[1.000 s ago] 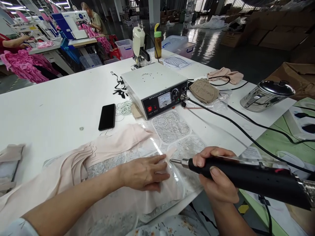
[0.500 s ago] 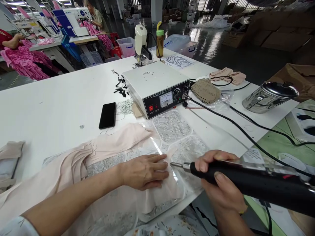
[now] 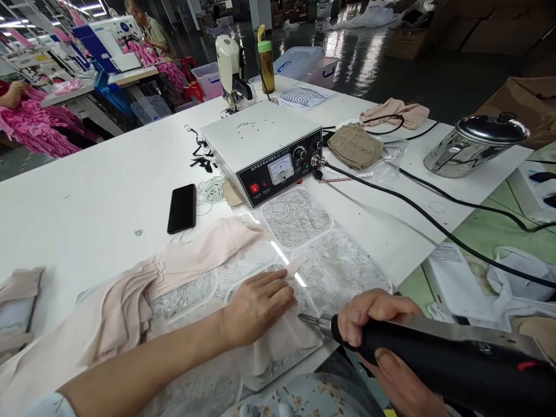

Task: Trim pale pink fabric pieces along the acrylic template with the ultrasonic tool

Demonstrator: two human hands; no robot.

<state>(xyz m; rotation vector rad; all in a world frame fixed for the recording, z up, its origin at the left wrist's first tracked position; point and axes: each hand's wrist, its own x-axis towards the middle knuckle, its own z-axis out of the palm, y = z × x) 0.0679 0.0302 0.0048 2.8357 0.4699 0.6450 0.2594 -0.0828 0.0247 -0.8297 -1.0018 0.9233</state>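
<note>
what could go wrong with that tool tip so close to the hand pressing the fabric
The metal tip of the black tool in the right hand points at the left hand flat on the pink fabric; a slip could catch the fingers. The black cable crosses the table and might snag, jerking the tip off line.

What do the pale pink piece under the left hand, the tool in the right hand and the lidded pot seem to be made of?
Pale pink piece: soft thin cloth, matte; it folds and wrinkles under the left hand. Tool: body probably black plastic, dull sheen, held by the right hand; tip looks like bare metal, shiny. Lidded pot: likely polished steel; it mirrors the room.
</note>
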